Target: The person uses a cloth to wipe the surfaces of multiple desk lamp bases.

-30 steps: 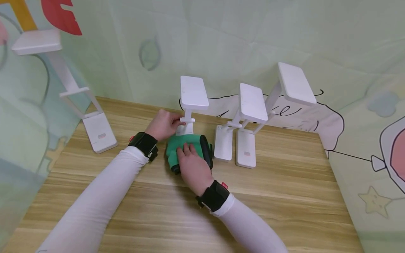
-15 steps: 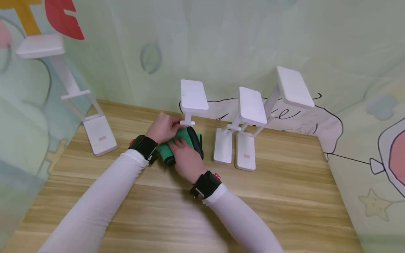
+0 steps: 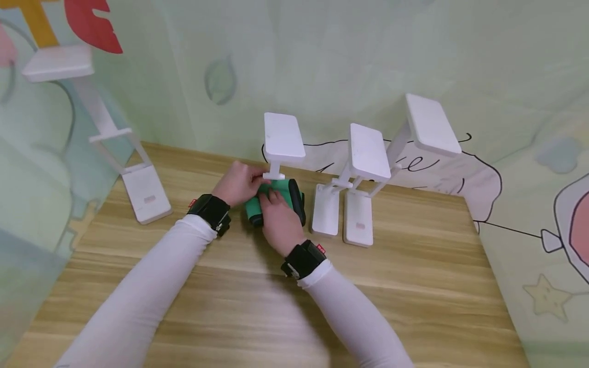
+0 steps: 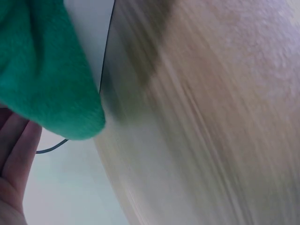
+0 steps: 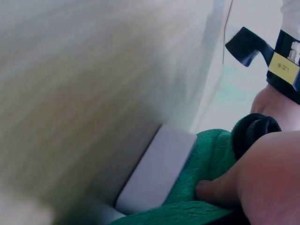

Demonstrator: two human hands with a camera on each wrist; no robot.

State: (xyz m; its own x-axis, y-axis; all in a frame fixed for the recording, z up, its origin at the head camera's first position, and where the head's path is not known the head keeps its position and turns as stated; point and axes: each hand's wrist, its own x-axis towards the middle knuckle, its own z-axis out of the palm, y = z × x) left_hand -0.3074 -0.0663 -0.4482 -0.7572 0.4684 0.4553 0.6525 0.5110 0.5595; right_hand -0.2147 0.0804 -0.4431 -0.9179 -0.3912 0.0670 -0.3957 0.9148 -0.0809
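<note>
A green fuzzy cloth with black trim (image 3: 285, 188) lies bunched over the base of a white folding desk lamp (image 3: 284, 135). My right hand (image 3: 281, 225) holds the cloth against that base; in the right wrist view its thumb (image 5: 218, 191) presses into the folds beside a bare strip of the base (image 5: 157, 171). My left hand (image 3: 238, 184) pinches the lamp by its lower stem, close to the hinge. Cloth (image 4: 51, 84) hangs next to the left fingers (image 4: 21, 152) in the left wrist view, where their grip is hidden.
Two more white lamps (image 3: 369, 151) (image 3: 432, 122) stand close together just right of the hands. Another tall white lamp (image 3: 147, 194) is at the far left. A printed curtain (image 3: 230, 61) rises behind the wooden table (image 3: 414, 286).
My right hand has slid the cloth up the base toward the hinge, first leftward, then slightly back to the right. My left hand keeps its place on the lamp.
</note>
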